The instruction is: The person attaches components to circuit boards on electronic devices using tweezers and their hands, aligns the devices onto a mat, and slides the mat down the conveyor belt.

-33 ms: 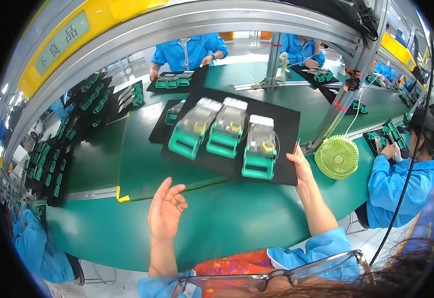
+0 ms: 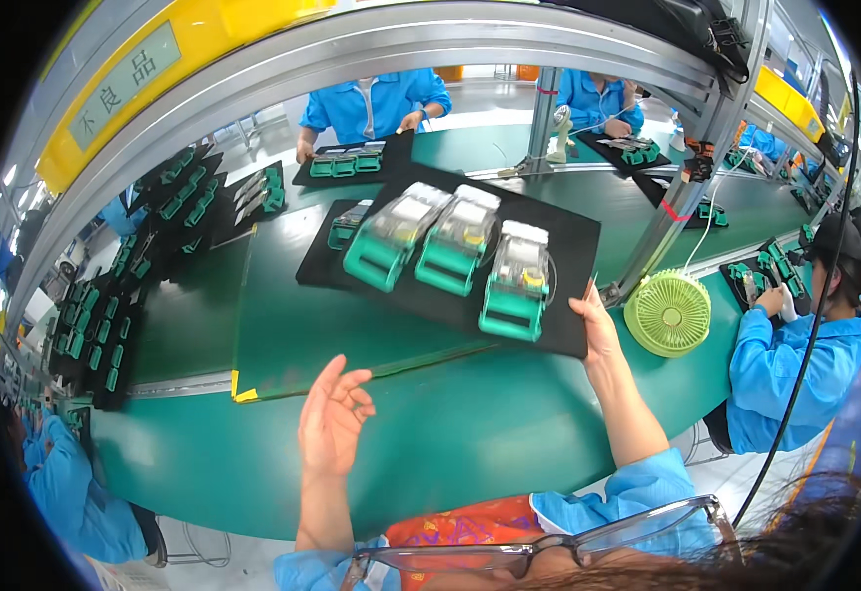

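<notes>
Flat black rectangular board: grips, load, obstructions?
Right-hand grip holding flat black board; left-hand grip open, empty. Three green-and-clear plastic units aboard. Possible obstruction: second black board partly hidden behind.

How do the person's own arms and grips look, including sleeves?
The left grip, a bare human hand, and the right grip, its counterpart, wear no glove. No watch or bracelet shows. Both forearms are uncovered below a light-blue cloth right sleeve and a matching left sleeve.

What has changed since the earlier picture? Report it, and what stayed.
The black board with its three green-framed devices has moved slightly up the picture, the right hand holding its right edge. The free left hand has shifted slightly right. Nothing was grasped or released. The green desk fan stayed put.
</notes>
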Demonstrator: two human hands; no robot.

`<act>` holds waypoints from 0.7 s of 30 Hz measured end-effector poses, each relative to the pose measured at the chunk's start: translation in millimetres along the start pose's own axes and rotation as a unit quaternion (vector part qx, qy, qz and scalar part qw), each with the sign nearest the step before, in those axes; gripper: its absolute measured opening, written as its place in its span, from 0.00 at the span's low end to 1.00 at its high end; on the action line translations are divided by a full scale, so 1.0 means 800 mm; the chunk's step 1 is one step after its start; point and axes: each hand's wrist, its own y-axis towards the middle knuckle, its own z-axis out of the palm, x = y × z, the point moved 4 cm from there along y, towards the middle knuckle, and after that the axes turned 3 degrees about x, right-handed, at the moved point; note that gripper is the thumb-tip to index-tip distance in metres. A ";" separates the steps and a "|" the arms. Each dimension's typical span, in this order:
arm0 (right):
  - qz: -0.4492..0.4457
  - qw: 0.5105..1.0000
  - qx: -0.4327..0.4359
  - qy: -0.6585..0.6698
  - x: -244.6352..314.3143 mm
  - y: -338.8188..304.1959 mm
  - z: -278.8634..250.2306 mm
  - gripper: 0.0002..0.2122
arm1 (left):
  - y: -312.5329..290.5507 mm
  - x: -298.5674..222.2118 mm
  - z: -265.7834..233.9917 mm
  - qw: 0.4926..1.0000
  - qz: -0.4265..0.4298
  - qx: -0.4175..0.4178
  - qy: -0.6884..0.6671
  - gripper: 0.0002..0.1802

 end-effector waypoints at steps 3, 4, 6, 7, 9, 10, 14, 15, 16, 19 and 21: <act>-0.075 0.989 -0.121 0.030 0.003 0.031 -0.022 0.24 | -0.008 0.013 -0.019 0.997 -0.020 -0.015 0.073 0.23; -0.085 0.984 -0.154 0.034 0.003 0.045 -0.037 0.21 | -0.013 0.020 -0.030 0.994 -0.032 -0.026 0.100 0.23; -0.111 0.977 -0.183 0.018 0.003 0.065 -0.084 0.20 | -0.020 0.030 -0.045 0.994 -0.034 -0.043 0.090 0.21; -0.107 0.978 -0.180 0.017 0.000 0.075 -0.081 0.20 | -0.025 0.033 -0.056 0.992 -0.042 -0.061 0.105 0.19; -0.155 0.944 -0.284 0.058 -0.002 0.086 -0.086 0.19 | -0.032 0.041 -0.075 0.988 -0.048 -0.084 0.119 0.18; -0.155 0.945 -0.283 0.057 -0.005 0.092 -0.102 0.19 | -0.034 0.047 -0.084 0.985 -0.063 -0.100 0.122 0.17; -0.176 0.937 -0.303 -0.003 -0.014 0.099 -0.130 0.15 | -0.035 0.065 -0.104 0.980 -0.081 -0.121 0.137 0.14; -0.099 0.941 -0.322 0.017 -0.027 0.096 -0.130 0.13 | -0.036 0.068 -0.108 0.979 -0.081 -0.125 0.135 0.14; -0.024 0.939 -0.340 0.037 -0.038 0.091 -0.134 0.11 | -0.033 0.071 -0.107 0.977 -0.091 -0.119 0.152 0.14; -0.010 0.948 -0.315 -0.047 -0.056 0.071 -0.121 0.11 | -0.027 0.075 -0.102 0.968 -0.106 -0.111 0.198 0.15; -0.080 0.923 -0.298 -0.231 -0.080 0.054 -0.038 0.21 | -0.029 0.075 -0.106 0.959 -0.112 -0.119 0.232 0.15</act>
